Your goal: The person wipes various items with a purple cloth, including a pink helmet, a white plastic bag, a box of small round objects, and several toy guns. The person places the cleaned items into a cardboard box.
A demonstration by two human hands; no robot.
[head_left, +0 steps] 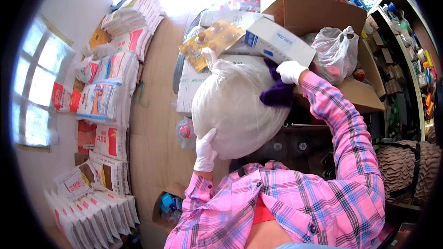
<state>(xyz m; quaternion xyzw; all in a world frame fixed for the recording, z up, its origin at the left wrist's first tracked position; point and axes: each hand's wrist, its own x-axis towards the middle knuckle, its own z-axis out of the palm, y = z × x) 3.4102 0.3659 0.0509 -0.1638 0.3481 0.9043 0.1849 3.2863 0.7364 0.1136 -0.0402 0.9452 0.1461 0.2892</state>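
A big, round white plastic bag [237, 106], knotted at its top, bulges in front of me against the stacked boxes. My left hand [206, 151], in a white glove, grips the bag's lower left side; some of its fingers are hidden. At the bag's upper right, my right hand [290, 72], also white-gloved, is closed on a dark purple cloth [278, 93]. The cloth hangs down against the bag. Just above that hand lies a long white and blue box [279, 41]. A yellow, clear-topped package [210, 41] rests behind the bag's knot.
Beyond my right hand stands an open cardboard box [330, 13] holding a knotted clear plastic bag [336, 53]. Crowded shelves [401, 60] line the right side. Piled sacks [104, 87] run along the left wall. A small carton [161, 203] sits on the floor near my left forearm.
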